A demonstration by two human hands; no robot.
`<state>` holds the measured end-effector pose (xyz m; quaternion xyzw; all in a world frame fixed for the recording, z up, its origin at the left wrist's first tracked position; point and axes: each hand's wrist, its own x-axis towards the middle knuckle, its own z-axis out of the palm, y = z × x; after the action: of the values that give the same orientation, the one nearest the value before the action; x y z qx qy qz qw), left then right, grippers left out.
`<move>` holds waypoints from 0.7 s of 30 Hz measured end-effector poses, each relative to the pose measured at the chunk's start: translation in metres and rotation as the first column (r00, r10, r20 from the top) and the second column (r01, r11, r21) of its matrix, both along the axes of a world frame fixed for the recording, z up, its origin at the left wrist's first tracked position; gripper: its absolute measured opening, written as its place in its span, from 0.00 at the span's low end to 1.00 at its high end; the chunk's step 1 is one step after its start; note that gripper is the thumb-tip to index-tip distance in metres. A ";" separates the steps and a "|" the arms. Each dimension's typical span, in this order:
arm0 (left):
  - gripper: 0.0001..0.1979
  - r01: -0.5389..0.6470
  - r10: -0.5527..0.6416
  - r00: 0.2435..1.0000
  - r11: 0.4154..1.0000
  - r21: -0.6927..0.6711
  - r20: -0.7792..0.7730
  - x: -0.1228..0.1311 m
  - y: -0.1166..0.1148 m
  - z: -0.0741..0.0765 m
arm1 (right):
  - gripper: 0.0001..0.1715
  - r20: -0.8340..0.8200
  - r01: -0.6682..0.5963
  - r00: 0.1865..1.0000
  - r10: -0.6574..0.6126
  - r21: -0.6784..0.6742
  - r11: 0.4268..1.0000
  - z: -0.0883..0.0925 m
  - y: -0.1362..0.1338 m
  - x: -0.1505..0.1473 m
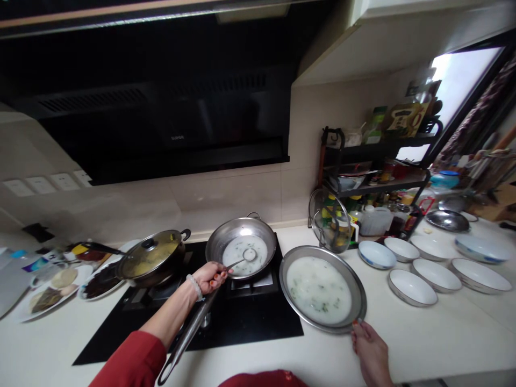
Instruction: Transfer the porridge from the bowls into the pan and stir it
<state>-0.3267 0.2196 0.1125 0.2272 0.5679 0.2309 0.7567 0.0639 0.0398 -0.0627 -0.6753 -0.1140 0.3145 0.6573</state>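
My left hand [211,276] is closed around the handle of a metal ladle [249,255], whose bowl is over the milky soup with green bits in a steel wok [219,242]. The wok stands on the black stove, and its long handle runs beneath my left forearm toward the front edge. With fingers closed, my right hand [371,349] pinches the near right rim of a wide steel basin [360,301]. Whitish soup with green leaves fills much of this basin, which sits on the white counter just right of the stove.
A lidded pan [151,255] stands on the left burner, beside plates of food [54,290]. Several white bowls [413,287] are on the right counter. Behind them stand a spice rack [379,188] and an upright glass lid [329,219]. The range hood [177,118] hangs above.
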 end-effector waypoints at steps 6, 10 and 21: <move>0.04 0.005 -0.005 0.999 1.000 0.013 0.044 -0.003 0.000 -0.002 | 0.27 -0.095 0.003 0.995 -0.007 -0.046 0.999 0.007 0.000 -0.001; 0.05 0.012 -0.013 0.999 0.999 0.041 0.031 -0.002 -0.003 0.000 | 0.28 -0.091 0.006 0.996 -0.011 -0.058 0.998 0.011 0.000 -0.002; 0.03 0.135 -0.142 0.989 0.977 0.167 0.031 0.015 -0.017 0.023 | 0.31 -0.082 0.012 0.996 -0.017 -0.059 0.998 0.010 -0.001 -0.003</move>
<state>-0.3119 0.2028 0.1356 0.3229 0.5132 0.2285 0.7617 0.0607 0.0390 -0.0528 -0.6816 -0.0725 0.3406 0.6436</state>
